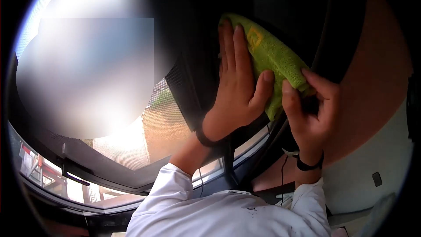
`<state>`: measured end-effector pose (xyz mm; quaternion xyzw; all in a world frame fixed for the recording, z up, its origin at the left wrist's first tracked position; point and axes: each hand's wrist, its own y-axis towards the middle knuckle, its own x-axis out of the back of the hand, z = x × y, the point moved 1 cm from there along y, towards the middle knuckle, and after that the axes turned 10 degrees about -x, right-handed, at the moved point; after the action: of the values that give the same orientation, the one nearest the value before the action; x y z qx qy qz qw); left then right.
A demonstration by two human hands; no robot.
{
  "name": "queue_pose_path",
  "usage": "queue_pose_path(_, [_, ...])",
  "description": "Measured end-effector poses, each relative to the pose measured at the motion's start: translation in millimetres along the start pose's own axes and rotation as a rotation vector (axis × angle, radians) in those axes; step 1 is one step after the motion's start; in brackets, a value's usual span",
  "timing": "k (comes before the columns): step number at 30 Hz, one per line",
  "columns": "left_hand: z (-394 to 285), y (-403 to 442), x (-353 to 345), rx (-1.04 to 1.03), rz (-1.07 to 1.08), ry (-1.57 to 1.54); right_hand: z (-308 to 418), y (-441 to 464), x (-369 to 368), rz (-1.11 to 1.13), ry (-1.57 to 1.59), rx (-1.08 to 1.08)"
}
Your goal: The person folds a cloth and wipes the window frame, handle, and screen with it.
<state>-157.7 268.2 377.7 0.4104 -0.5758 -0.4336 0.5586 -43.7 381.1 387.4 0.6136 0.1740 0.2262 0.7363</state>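
A green cloth [278, 57] with a small yellow patch lies against a dark upright surface, right of the image centre. My left hand [237, 83] is flat with its fingers stretched upward, pressing on the left part of the cloth. The cloth's lower right end is pinched between the thumb and fingers of my right hand [313, 105]. Both wrists wear dark bands. What the dark surface behind the cloth is cannot be made out.
A dark-framed mesh screen [164, 118] stands at the left, with bright ground behind it. Below it runs a window frame [101, 213]. A pale wall with a small dark plate [376, 179] is at the lower right. Thin cables hang near both forearms.
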Motion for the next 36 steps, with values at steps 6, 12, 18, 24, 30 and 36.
queue_pose_path(6, [-2.5,-51.9,-21.5,0.035,0.016,0.023,-7.3,-55.4,2.4,0.067,-0.095,-0.032])
queue_pose_path(12, [11.8,0.5,6.9,-0.076,0.036,0.031,7.6,-9.7,-2.9,0.076,-0.108,-0.101])
queue_pose_path(18, [15.4,-14.9,4.1,-0.04,0.029,0.009,7.7,-37.1,-7.1,0.056,-0.152,-0.118])
queue_pose_path(24, [11.3,-54.2,-2.3,0.019,0.089,-0.053,10.8,-67.8,-1.8,0.199,-0.136,-0.196])
queue_pose_path(30, [17.5,-12.8,9.5,-0.051,0.023,-0.036,11.5,-29.5,-6.2,0.101,-0.061,-0.244])
queue_pose_path(36, [8.8,-55.5,-5.3,0.017,0.034,-0.04,7.1,-77.0,-6.9,0.066,-0.17,-0.257])
